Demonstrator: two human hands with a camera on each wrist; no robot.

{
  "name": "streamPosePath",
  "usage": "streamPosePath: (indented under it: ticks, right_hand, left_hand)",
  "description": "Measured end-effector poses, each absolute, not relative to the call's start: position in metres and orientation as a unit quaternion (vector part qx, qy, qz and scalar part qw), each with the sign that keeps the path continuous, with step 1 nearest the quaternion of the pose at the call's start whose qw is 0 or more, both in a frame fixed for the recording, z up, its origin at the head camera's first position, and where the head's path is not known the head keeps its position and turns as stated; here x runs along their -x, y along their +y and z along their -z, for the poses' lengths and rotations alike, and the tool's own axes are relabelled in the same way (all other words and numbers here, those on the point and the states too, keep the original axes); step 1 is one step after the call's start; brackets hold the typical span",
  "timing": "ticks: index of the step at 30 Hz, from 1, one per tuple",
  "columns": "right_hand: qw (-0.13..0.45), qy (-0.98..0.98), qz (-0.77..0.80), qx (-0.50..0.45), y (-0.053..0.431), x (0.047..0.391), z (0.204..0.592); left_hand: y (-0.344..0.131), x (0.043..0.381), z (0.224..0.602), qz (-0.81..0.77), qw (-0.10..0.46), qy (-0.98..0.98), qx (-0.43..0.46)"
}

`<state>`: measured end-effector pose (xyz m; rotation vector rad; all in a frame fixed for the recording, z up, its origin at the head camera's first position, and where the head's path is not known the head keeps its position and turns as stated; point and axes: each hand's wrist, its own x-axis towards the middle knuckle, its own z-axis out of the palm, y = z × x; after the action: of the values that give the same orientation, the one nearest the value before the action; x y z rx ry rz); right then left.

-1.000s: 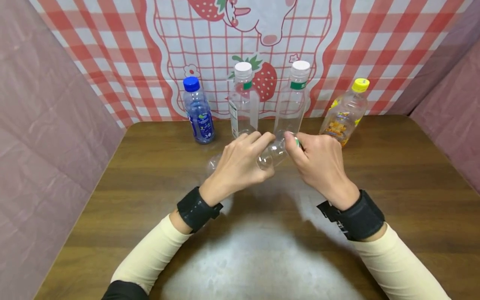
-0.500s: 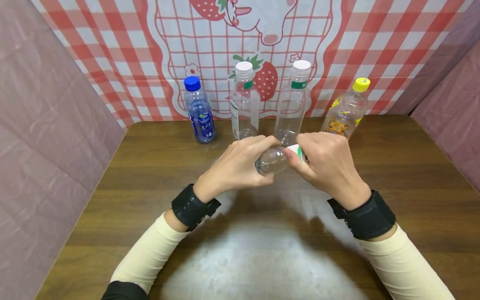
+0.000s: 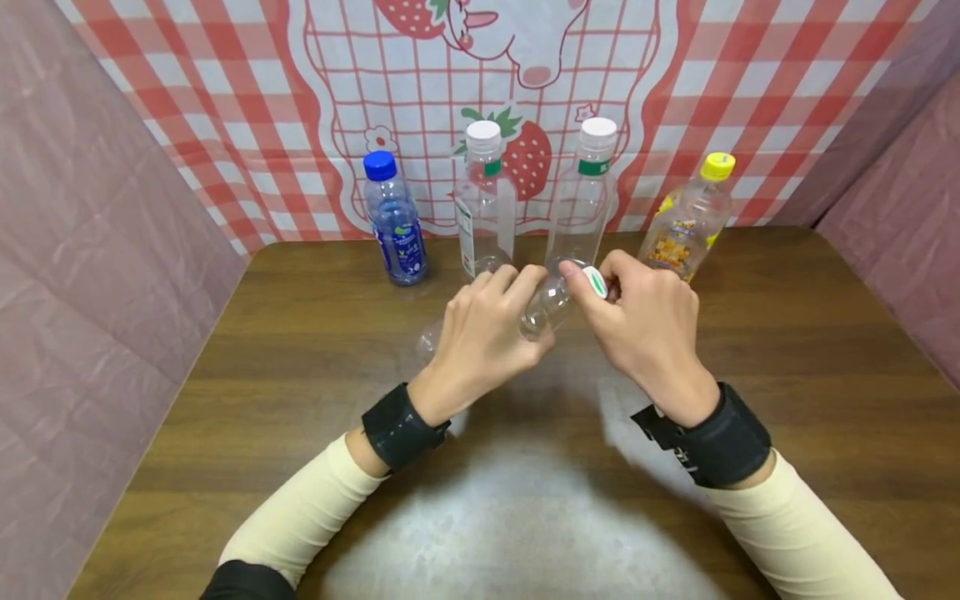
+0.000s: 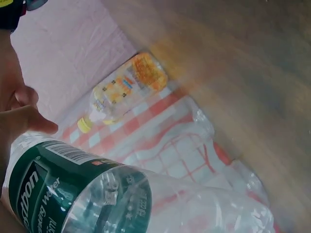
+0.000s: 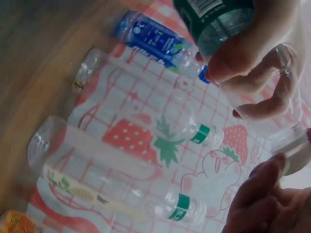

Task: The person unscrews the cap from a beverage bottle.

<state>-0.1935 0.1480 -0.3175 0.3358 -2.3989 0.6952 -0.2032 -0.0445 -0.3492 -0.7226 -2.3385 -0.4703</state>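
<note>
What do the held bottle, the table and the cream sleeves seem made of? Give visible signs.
Held bottle: probably plastic, glossy; it is see-through with bright highlights. Table: wood or wood-look laminate, with brown grain and a sheen. Cream sleeves: likely stretch fabric, matt, with soft creases.

Along rear of desk (image 3: 300, 358), left to right: first bottle (image 3: 402, 242), second bottle (image 3: 489, 208), third bottle (image 3: 579, 212), fourth bottle (image 3: 682, 233), all before hanging cloth (image 3: 225, 108); nearer camera, fifth bottle (image 3: 550, 310) in front of middle two, left hand (image 3: 487, 329) around its body, right hand (image 3: 647, 325) at its cap (image 3: 596, 282); left curtain (image 3: 105, 275) and right curtain (image 3: 900, 225) flanking desk
</note>
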Motion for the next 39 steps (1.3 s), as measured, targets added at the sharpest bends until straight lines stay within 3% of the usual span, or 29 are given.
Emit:
streamPosePath:
  ticks: [8, 19, 27, 31, 35, 39]
  right_hand:
    - [0.370, -0.866, -0.306, -0.142, 0.143, 0.193, 0.318]
    - [0.382, -0.803, -0.411, -0.203, 0.134, 0.193, 0.319]
    - [0.363, -0.789, -0.430, -0.246, 0.136, 0.195, 0.319]
    - [0.351, -0.791, -0.419, -0.274, 0.139, 0.195, 0.316]
    - [0.312, -0.799, -0.403, -0.318, 0.146, 0.197, 0.313]
    - [0.277, -0.800, -0.410, -0.340, 0.152, 0.199, 0.310]
  left_hand:
    - [-0.041, 0.203, 0.352, 0.219, 0.317, -0.885, 0.263]
    - [-0.043, 0.206, 0.349, 0.246, 0.332, -0.868, 0.275]
    - [-0.049, 0.212, 0.348, 0.245, 0.321, -0.866, 0.295]
    - [-0.051, 0.214, 0.346, 0.278, 0.285, -0.863, 0.311]
    - [-0.052, 0.215, 0.346, 0.319, 0.241, -0.858, 0.322]
    - [-0.052, 0.215, 0.347, 0.329, 0.232, -0.856, 0.325]
